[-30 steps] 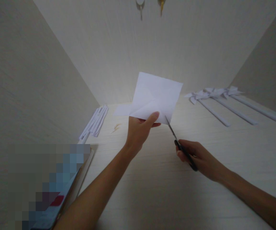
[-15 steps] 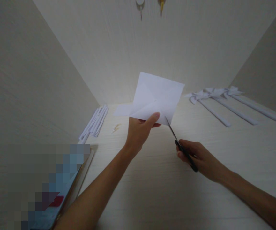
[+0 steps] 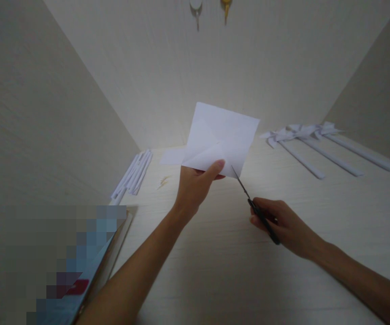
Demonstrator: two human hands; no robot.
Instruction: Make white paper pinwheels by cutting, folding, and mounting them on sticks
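The pale, faintly streaked tabletop (image 3: pixel 235 275) stretches widest in front of me. Over on its right lie three white paper pinwheels on long rolled-paper sticks (image 3: pixel 330 156), their heads bunched near the wall.

Held up above the middle of the table is a roughly square sheet of plain white paper (image 3: pixel 223 128), tilted, with smooth, straight edges. A line runs from its near left corner to a small mark at the centre; crease or cut, I can't tell. A fainter line slants in from the far left corner.

The left hand (image 3: pixel 195 186) pinches the sheet's near edge, thumb on top, fingers underneath. The right hand (image 3: pixel 280 221) is closed around black-handled scissors with slim metal blades (image 3: pixel 264 220), which cross the near edge close to the right corner.

Off to the left sits a bundle of thin white paper tubes (image 3: pixel 134 175). A smaller white paper piece (image 3: pixel 172 156) peeks out beside the sheet, near some tiny yellowish slivers (image 3: pixel 163 181).
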